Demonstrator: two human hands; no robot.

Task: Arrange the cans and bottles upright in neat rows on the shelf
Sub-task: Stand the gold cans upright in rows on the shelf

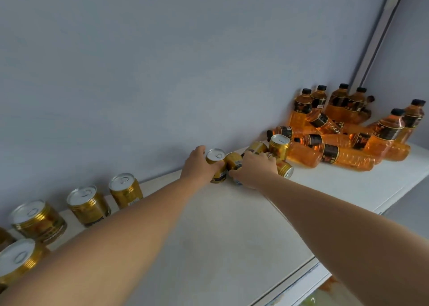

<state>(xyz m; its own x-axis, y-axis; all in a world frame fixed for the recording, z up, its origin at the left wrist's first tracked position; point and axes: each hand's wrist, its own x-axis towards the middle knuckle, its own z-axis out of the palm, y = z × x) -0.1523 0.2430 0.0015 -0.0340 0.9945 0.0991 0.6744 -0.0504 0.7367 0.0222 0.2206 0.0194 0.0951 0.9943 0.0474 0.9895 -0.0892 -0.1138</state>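
On the white shelf (232, 236), gold cans with silver tops stand upright in a row along the back wall at the left (88, 204). My left hand (197, 166) grips one upright gold can (217, 160) near the middle. Right beside it, my right hand (254, 170) curls over a gold can lying on its side (234, 163). More gold cans (279, 145) sit jumbled just behind my right hand, one upright, others tipped. At the back right corner, orange bottles with black caps and labels (336, 131) form a heap, several upright and several lying flat.
The pale back wall runs behind the whole shelf. A white upright post (376, 43) closes the right corner. The shelf's front edge (301, 280) runs diagonally at the lower right, with a lower level partly showing beneath it.
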